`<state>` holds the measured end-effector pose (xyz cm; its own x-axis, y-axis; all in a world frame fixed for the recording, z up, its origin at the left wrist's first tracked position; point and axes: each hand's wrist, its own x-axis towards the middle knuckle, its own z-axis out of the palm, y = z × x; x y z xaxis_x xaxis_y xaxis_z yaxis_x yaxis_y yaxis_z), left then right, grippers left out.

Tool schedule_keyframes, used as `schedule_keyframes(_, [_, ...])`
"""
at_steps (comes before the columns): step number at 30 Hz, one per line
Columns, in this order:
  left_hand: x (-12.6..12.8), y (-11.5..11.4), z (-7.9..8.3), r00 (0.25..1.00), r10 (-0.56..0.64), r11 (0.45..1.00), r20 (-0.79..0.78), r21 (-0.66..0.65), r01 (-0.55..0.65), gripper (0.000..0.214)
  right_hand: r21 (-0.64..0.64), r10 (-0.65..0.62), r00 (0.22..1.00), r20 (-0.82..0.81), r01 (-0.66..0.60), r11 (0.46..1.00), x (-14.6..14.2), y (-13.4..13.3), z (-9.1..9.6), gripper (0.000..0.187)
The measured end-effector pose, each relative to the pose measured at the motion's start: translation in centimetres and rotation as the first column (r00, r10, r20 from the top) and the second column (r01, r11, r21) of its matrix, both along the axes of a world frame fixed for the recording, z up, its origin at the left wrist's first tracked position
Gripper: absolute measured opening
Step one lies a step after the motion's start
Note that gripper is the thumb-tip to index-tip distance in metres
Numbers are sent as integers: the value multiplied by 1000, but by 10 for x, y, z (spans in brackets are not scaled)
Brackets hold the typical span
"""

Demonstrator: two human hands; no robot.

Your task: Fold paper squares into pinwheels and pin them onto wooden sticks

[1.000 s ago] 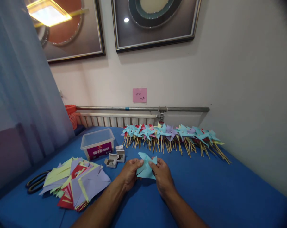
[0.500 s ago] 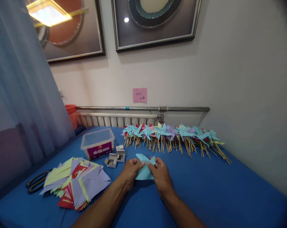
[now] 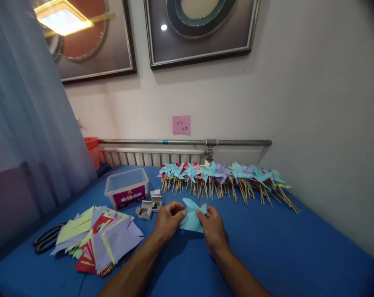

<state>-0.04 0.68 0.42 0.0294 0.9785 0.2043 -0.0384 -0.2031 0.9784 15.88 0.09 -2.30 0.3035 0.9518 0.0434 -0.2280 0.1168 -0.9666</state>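
Observation:
A light blue paper pinwheel, partly folded, is held up between my hands above the blue cloth. My right hand pinches it near the centre and right side, with the thumb in front. At its lower left edge, my left hand has thumb and fingertips closed on the paper. One folded point sticks up at the top, and another shows by the right fingers. Left of my hands are small white open boxes, their contents too small to make out.
Finished pinwheels on sticks lie in a row at the back. A clear plastic tub stands at left, behind a pile of cut coloured paper. Black scissor handles poke out beside the pile. A red basket is farther back.
My left hand has moved left from the paper's middle to its lower left edge. The paper has shifted slightly right and tilted, with my right hand still gripping it.

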Motion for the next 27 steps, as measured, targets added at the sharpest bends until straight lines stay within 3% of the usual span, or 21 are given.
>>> schedule_keyframes(11, [8,-6,-5,984,88,991,-153,115,-71,9,17,34,998,56,-35,999,-8,-3,2,37])
schedule_keyframes(16, [10,-7,-5,969,159,981,-187,137,-135,14,25,48,998,51,-49,998,-11,-6,4,37])
schedule_keyframes(27, [13,-5,-9,983,150,988,-108,33,-148,17,45,95,994,59,-98,994,-14,-11,8,37])
